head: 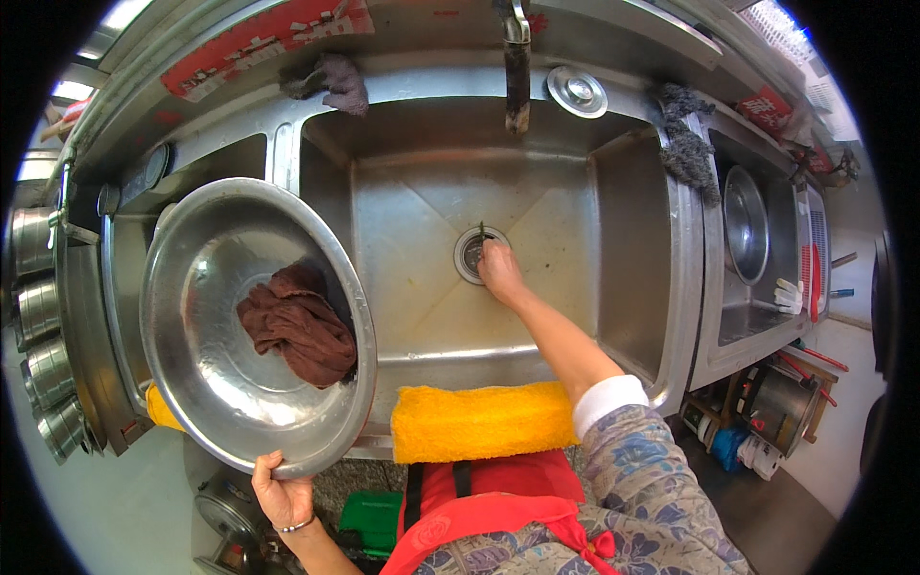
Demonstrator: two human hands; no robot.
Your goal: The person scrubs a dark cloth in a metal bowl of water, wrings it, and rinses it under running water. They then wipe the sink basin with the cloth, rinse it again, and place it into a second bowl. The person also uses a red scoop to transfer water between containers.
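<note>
My left hand (286, 496) grips the near rim of a large stainless steel basin (208, 323), thumb over the lip. The basin tilts above the left sink edge, and a crumpled brown cloth (298, 323) lies inside it. Down in the middle sink (417, 302), my right hand (501, 269) is at the drain strainer (468, 255). A thin green scrap (482, 228) sticks up by its fingertips; the fingers hide most of what they hold or touch. A little cloudy water and small bits lie on the sink floor.
A faucet (517, 79) hangs over the sink's back edge beside a round metal lid (577, 92). Grey rags (338, 83) and a dark wet cloth (686, 147) drape the ledges. A yellow towel (481, 422) covers the front edge. Another bowl (746, 224) stands in the right sink.
</note>
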